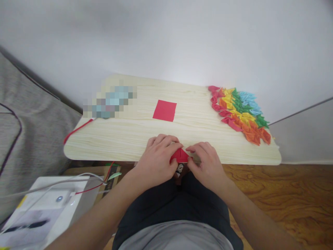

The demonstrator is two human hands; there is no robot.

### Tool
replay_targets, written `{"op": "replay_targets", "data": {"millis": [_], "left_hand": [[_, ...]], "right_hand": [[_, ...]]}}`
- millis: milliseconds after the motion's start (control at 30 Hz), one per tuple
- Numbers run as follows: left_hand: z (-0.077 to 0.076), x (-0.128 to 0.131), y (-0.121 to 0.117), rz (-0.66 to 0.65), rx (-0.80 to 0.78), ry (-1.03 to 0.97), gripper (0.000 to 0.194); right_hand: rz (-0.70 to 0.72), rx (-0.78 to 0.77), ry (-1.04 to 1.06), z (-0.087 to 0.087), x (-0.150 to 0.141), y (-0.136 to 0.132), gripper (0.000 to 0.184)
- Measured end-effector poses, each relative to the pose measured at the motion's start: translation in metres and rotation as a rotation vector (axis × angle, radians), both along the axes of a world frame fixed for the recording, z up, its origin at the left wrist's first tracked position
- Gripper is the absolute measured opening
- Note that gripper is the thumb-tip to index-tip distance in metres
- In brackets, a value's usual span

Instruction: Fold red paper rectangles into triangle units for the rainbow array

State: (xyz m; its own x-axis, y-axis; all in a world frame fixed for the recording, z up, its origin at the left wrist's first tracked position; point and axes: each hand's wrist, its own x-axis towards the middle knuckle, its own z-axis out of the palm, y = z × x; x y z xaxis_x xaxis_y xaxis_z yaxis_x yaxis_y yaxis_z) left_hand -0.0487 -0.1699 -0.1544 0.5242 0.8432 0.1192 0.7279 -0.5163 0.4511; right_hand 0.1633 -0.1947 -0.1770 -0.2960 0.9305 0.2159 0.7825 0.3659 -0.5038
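Observation:
A small red folded paper [180, 155] lies at the front edge of the table, its top coming to a point and a crease line running down its middle. My left hand [160, 156] grips its left side, fingers above and thumb at the lower edge. On the other side, my right hand [206, 161] pinches the paper's right corner between thumb and forefinger. Farther back on the table lies a flat red paper square [164, 110], touched by neither hand.
Rows of folded paper pieces [239, 113] in red, orange, yellow, green and blue cover the right end of the table [125, 139]. A pixelated object [111, 102] with a red cable [78, 131] lies at left. Below left stands a white box [57, 208] under cables.

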Motion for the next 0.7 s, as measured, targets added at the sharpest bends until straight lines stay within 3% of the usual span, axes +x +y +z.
{"op": "replay_targets", "data": {"millis": [133, 267, 433, 600, 700], "left_hand": [[0.002, 0.01, 0.001, 0.001, -0.021, 0.014, 0.026], [0.006, 0.013, 0.003, -0.011, -0.007, 0.057, 0.034], [0.012, 0.012, 0.008, -0.05, -0.01, 0.108, 0.02], [0.013, 0.011, 0.012, -0.064, -0.075, 0.091, 0.021], [0.013, 0.011, 0.013, -0.052, -0.129, 0.051, 0.024]], "right_hand": [[-0.028, 0.025, 0.014, -0.003, -0.001, -0.003, 0.024], [-0.046, 0.032, 0.008, -0.003, -0.001, -0.005, 0.023], [-0.084, -0.008, 0.023, 0.002, -0.005, -0.004, 0.022], [-0.145, -0.085, -0.011, 0.011, -0.013, 0.0, 0.026], [-0.146, -0.106, -0.011, 0.013, -0.015, 0.003, 0.014]]}}
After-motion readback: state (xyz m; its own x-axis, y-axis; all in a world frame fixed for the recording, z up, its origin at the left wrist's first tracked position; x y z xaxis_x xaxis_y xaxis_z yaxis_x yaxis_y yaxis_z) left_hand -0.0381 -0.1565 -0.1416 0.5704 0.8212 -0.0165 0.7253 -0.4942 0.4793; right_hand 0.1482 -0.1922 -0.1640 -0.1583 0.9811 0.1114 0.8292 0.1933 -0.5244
